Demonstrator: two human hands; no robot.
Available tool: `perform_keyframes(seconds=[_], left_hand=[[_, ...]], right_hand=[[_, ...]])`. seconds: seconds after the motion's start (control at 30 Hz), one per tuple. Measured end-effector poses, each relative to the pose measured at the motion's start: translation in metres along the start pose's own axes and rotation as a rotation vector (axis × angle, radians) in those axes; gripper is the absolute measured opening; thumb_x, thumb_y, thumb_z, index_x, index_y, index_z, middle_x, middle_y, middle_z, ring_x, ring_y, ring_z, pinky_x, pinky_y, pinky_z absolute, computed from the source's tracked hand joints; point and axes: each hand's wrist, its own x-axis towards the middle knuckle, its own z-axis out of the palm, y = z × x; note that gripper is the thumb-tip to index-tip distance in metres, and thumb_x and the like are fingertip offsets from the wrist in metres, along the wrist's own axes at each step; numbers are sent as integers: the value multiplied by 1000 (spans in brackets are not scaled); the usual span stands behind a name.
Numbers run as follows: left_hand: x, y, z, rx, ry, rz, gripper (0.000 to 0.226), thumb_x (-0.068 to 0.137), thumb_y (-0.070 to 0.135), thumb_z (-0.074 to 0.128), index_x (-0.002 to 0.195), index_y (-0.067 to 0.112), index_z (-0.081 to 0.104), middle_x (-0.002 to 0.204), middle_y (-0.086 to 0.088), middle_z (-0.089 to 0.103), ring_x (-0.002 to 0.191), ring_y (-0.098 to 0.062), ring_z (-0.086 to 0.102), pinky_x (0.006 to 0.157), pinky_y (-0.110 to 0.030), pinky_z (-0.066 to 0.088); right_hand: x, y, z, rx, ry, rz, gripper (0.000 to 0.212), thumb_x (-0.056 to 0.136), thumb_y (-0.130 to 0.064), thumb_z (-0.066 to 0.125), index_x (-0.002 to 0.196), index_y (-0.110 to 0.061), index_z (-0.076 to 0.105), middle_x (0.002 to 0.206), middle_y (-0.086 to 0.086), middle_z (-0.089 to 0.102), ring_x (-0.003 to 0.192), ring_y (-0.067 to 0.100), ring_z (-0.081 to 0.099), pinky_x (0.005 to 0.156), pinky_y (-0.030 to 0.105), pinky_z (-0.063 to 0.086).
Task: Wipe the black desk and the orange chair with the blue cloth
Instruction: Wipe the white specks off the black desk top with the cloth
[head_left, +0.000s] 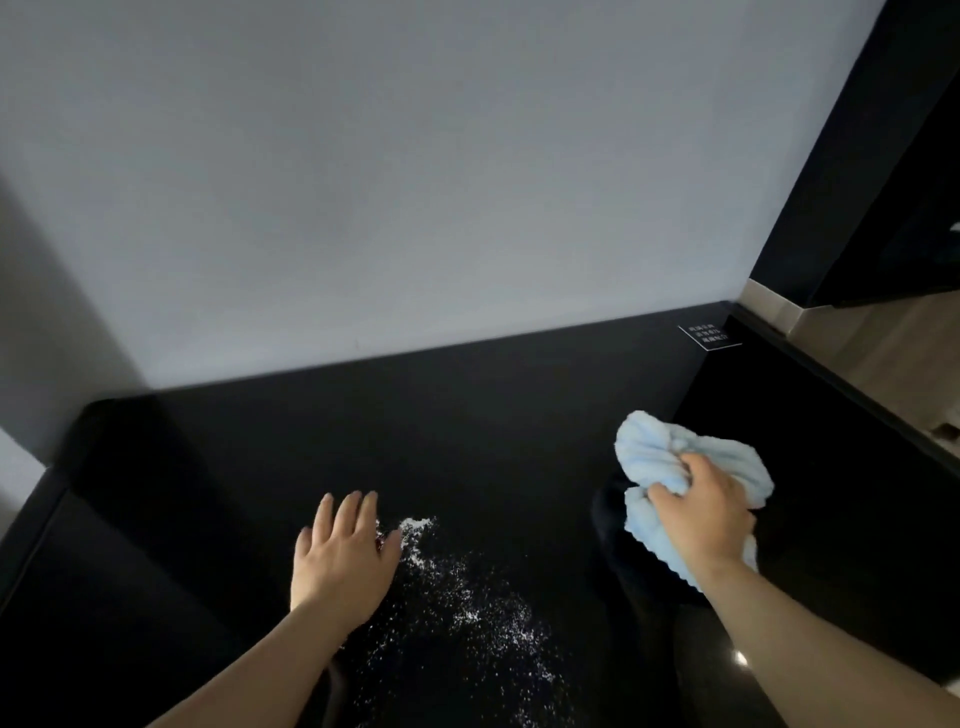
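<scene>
Partly, the right hand hides the bunched blue cloth.

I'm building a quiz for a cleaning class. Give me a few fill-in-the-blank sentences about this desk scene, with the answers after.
1. The blue cloth is bunched in the ____ hand.
2. White powder lies scattered on the ____ desk.
3. The left hand is open, its palm facing ____, beside the powder.
4. A small sign lies at the desk's far ____ corner.

Answers: right; black; down; right
</scene>
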Motion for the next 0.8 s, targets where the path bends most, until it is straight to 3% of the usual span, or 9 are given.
perform_keyframes(seconds=[0.1, 0.2, 0.33, 0.47, 0.57, 0.67, 0.8], left_hand=[[19, 33, 1, 25, -59, 142, 65, 97, 54, 20, 151, 25, -1, 158, 8, -6, 145, -18, -12, 118, -41, 5], [40, 64, 6, 22, -128, 196, 65, 97, 55, 22, 150, 27, -2, 159, 6, -7, 145, -19, -10, 118, -43, 6], [64, 91, 14, 96, -197, 203, 64, 96, 57, 20, 150, 32, -5, 159, -2, -5, 145, -26, -7, 117, -48, 7], [80, 104, 20, 100, -225, 48, 61, 96, 56, 16, 150, 33, -1, 159, -3, -3, 145, -29, -5, 114, -53, 6], [84, 106, 25, 57, -203, 10, 60, 96, 55, 19, 150, 31, 4, 159, -2, -1, 145, -30, -3, 115, -48, 10], [88, 96, 25, 1, -178, 40, 58, 95, 48, 28, 149, 36, 10, 158, 2, 4, 144, -27, 2, 114, -42, 15], [91, 75, 19, -28, -174, 110, 56, 94, 37, 32, 147, 43, 15, 157, 10, 8, 143, -20, 6, 112, -38, 18]], right_hand=[[19, 13, -6, -24, 74, 107, 18, 78, -19, 65, 93, -10, 59, 91, 8, 64, 97, 36, 56, 83, 52, 46], [42, 28, -12, -77, 98, 201, 38, 82, -24, 63, 116, -7, 57, 116, 15, 61, 114, 39, 49, 91, 56, 42], [69, 48, -15, -253, -136, 332, 57, 91, -43, 46, 142, -23, 33, 149, 12, 29, 135, 39, 26, 106, 60, 27], [88, 46, 1, -382, -301, 420, 68, 86, -64, 39, 145, -42, 13, 156, 8, 4, 141, 38, 7, 107, 65, 20], [103, 39, 18, -424, -339, 320, 69, 86, -63, 40, 146, -42, 13, 158, 3, 4, 143, 35, 5, 108, 63, 19], [99, 27, 37, -445, -359, 119, 60, 86, -51, 45, 141, -39, 24, 153, -3, 22, 140, 30, 17, 104, 61, 28], [50, -3, 62, -379, -329, -243, 41, 78, -44, 45, 118, -39, 46, 121, -14, 50, 120, 19, 44, 86, 46, 43]])
